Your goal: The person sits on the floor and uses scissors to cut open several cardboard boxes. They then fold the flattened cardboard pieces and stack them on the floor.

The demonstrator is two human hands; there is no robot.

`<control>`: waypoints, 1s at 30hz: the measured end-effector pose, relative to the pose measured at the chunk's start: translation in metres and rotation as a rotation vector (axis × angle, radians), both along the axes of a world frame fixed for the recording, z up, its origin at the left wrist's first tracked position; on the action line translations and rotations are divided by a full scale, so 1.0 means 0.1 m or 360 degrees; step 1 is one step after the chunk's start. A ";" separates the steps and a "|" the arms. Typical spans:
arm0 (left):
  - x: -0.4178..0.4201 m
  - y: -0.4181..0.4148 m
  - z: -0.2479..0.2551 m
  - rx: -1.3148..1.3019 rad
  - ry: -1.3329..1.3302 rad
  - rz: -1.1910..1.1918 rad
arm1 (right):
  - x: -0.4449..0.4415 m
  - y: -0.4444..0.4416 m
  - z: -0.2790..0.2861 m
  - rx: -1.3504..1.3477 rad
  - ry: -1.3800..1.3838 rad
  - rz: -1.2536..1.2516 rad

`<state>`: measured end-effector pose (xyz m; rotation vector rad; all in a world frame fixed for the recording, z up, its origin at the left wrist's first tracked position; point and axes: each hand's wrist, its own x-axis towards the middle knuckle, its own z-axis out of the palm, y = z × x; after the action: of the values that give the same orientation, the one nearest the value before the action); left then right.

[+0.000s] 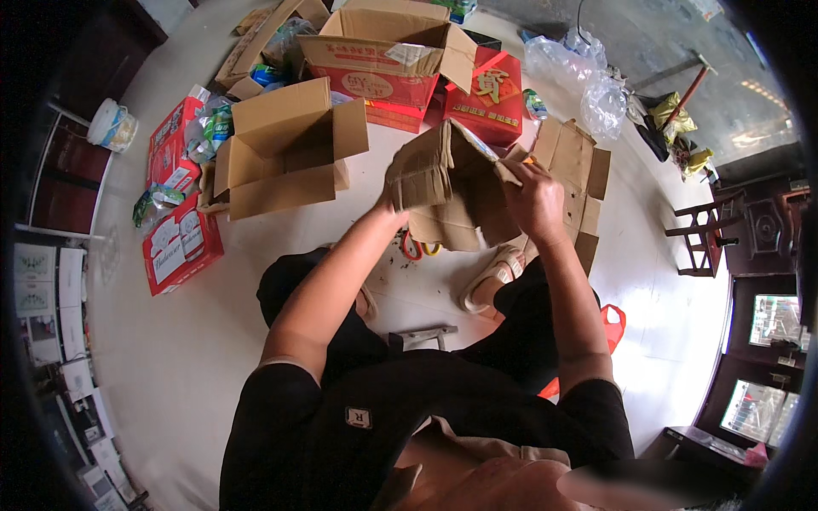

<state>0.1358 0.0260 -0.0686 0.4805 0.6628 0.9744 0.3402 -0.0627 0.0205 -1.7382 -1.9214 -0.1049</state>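
A worn brown cardboard box (425, 169) is held up in front of me, its flaps loose and its open side towards me. My right hand (539, 195) grips its right edge, fingers curled over the cardboard. At the left side my left hand (391, 209) holds the lower edge, its fingers mostly hidden behind the box. On the floor just below lie a red loop (412, 246) and a yellow loop (432, 249), which look like scissor handles; the rest is covered. Flattened cardboard (565, 160) lies behind my right hand.
An open carton (281, 144) stands at the left, with a larger red-printed carton (377, 70) behind it. A red gift box (489, 96), a Budweiser carton (182, 243), clear plastic bags (604, 102), a bucket (113, 126) and a wooden chair (703, 233) stand around.
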 end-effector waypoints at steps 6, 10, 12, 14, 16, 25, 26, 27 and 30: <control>-0.20 0.15 0.24 0.0542 0.0699 -0.0531 | 0.74 0.02 -0.15 -0.0309 0.1464 -0.0001; -0.38 0.15 0.27 0.0588 0.0668 -0.0905 | 1.02 -0.11 -0.12 -0.0578 0.1670 -0.0132; -0.39 0.11 0.28 0.0633 0.0704 -0.0954 | 1.10 -0.17 -0.09 -0.0707 0.1790 -0.0192; -0.41 0.14 0.22 0.0611 0.0742 -0.0993 | 1.08 -0.16 -0.15 -0.0641 0.1824 -0.0149; -0.30 0.13 0.29 0.0444 0.0720 -0.0731 | 1.01 -0.12 -0.23 -0.0620 0.1629 -0.0229; 0.12 -0.41 0.27 0.0380 0.0520 -0.0420 | 0.55 0.04 0.07 0.0015 0.0535 -0.0903; 0.16 -0.51 0.31 0.0473 0.0511 -0.0534 | 0.53 0.04 0.09 0.0121 0.0559 -0.0882; 0.22 -0.59 0.39 0.0566 0.0500 -0.0654 | 0.53 0.03 0.11 0.0227 0.0581 -0.0865; 0.41 -0.74 0.31 0.0252 0.0466 -0.0633 | 0.31 0.06 0.17 0.0107 0.0797 -0.0912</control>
<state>0.1773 -0.0479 -0.0377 0.8707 0.7193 0.5850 0.3710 -0.0572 0.0375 -1.9877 -1.0303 0.0560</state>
